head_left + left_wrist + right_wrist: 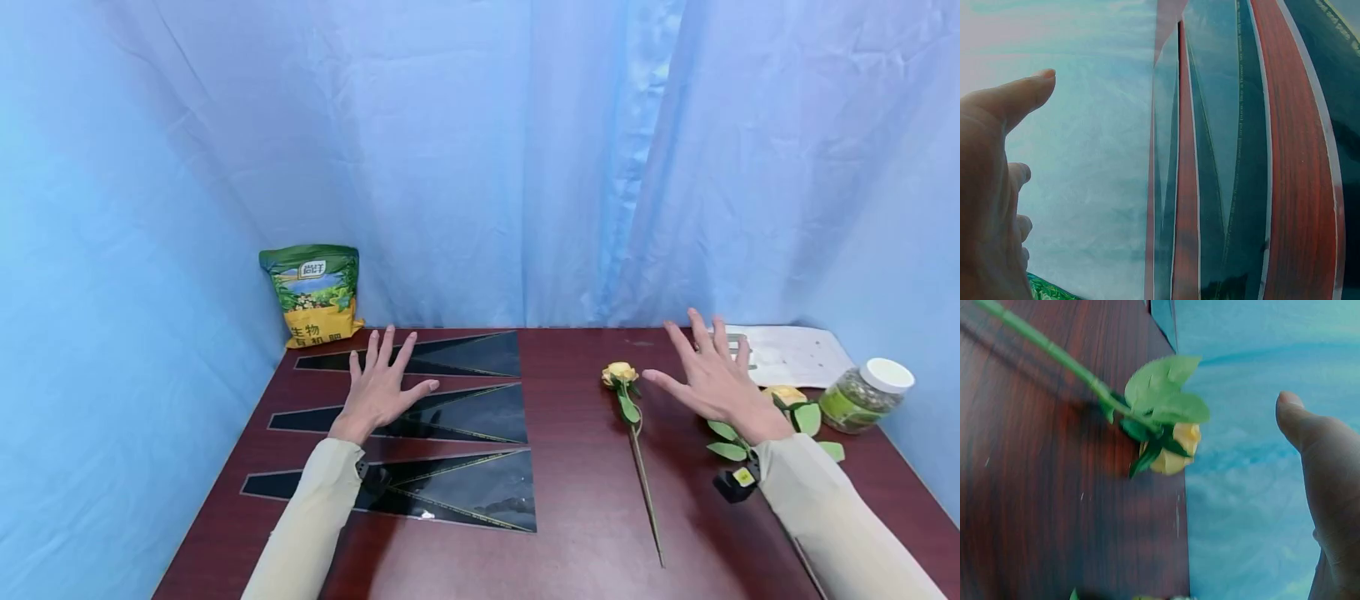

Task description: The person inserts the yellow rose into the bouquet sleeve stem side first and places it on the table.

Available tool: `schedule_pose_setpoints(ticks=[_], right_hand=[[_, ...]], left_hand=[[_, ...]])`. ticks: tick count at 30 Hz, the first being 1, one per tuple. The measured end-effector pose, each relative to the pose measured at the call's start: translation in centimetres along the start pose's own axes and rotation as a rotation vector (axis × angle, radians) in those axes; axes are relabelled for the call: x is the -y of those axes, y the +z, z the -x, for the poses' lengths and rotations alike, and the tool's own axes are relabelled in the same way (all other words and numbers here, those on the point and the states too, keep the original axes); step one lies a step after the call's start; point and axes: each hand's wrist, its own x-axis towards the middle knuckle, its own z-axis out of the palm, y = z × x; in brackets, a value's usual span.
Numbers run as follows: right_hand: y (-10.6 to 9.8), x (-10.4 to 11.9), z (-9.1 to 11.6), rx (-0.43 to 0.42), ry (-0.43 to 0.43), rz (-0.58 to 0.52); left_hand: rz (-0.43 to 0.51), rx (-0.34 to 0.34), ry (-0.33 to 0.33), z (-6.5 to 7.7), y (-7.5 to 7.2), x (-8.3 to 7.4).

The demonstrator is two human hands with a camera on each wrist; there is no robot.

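My left hand (377,392) is held with fingers spread above three dark tapered flower sleeves, holding nothing. The far sleeve (472,354), the middle sleeve (480,412) and the near sleeve (480,492) lie flat in a column, each with a clear panel and a thin gold line. My right hand (716,379), fingers also spread and holding nothing, is over the table's right side. Just left of it lies a yellow rose (619,375) with a long stem pointing toward me; the right wrist view shows its bloom (1172,450) and green leaves. Another yellow rose (785,395) is partly hidden beneath my right forearm.
A green and yellow bag (315,296) stands at the back left corner. On the right, a jar (862,396) with a white lid stands beside a white flat board (791,354). Blue curtains (450,167) hang around the dark red wooden table (577,492).
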Motion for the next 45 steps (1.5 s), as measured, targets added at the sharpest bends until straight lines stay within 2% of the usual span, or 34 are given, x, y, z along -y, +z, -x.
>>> schedule_pose_setpoints(ticks=[8,16,23,30,38,45], right_hand=[[1.2,2.9,-2.5,0.011,-0.049,-0.010],[2.6,5.6,-4.4,0.039,-0.091,-0.021],[4.2,8.6,-5.9,0.060,-0.131,-0.049],[6.4,11.0,-7.2,0.118,-0.143,-0.096],[8.4,12.6,-7.9,0.185,-0.127,-0.131],[10.0,12.9,-8.5,0.232,-0.104,-0.131]], left_hand=[[0.028,0.019,0.016,-0.4,-0.1,-0.5],[0.038,0.049,0.025,-1.6,0.1,-1.7],[0.027,0.080,0.047,-2.8,1.7,-2.7],[0.023,0.107,0.048,-3.7,3.7,-3.6],[0.030,0.182,0.033,-4.3,5.5,-4.2],[0.056,0.255,0.015,-4.7,6.4,-4.8]])
